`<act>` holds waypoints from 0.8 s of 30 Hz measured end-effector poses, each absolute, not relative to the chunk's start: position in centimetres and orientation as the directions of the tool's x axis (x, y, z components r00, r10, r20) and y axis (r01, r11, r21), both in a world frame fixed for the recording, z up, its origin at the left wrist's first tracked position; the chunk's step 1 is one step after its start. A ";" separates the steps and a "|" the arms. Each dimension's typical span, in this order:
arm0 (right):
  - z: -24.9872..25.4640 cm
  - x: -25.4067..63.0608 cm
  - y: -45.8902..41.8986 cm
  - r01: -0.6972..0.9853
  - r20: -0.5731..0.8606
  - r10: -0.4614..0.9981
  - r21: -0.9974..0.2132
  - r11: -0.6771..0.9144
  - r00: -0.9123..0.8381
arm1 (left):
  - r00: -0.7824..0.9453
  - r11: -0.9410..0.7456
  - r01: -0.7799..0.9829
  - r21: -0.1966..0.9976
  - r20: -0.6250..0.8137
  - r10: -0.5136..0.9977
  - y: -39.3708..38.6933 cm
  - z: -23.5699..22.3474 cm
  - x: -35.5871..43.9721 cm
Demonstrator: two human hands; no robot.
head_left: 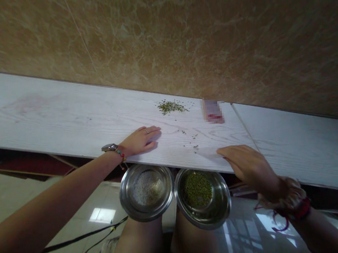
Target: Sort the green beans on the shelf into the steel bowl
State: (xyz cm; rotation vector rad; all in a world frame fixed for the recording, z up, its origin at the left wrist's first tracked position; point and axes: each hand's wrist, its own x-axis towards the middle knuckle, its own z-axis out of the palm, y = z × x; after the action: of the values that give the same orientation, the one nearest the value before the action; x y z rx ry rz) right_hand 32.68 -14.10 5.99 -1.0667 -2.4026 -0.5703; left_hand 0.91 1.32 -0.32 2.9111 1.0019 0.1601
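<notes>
My left hand (142,140) lies flat on the white wood-grain tabletop (65,117), its fingers stretched out and nothing held. At the table's front edge, my right hand (248,166) reaches in from the right with its fingers extended close together and pointing left; nothing shows in it. A pile of green mung beans (171,107) is spread near the wall, and a few loose beans (193,140) are scattered between my hands. Over my knees are two steel bowls: the left bowl (127,205) contains white grains (147,187), the right bowl (222,201) green beans (197,188).
Behind the table rises a brown marbled wall (147,36). A small blurred packet (213,111) lies by it, right of the bean pile. A seam crosses the tabletop further right. Below on the left, a black strap (86,233) hangs above the shiny tiled floor (60,210).
</notes>
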 end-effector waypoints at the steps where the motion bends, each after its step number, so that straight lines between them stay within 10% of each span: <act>1: 6.0 32.7 -14.3 0.760 0.547 0.577 0.187 0.622 -0.607 | 0.784 -0.787 0.611 0.092 0.074 0.617 1.3 -0.3 0.9; 24: 5.3 33.8 -14.4 0.840 0.592 0.621 0.199 0.505 -0.514 | 0.795 -0.801 0.595 0.070 0.096 0.599 1.5 -0.5 0.9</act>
State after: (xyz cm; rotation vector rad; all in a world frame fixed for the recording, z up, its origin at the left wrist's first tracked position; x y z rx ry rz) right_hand 33.79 -14.37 5.30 -1.2014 -2.3024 -0.6560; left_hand 0.89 1.46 -0.50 2.9424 0.9782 0.1752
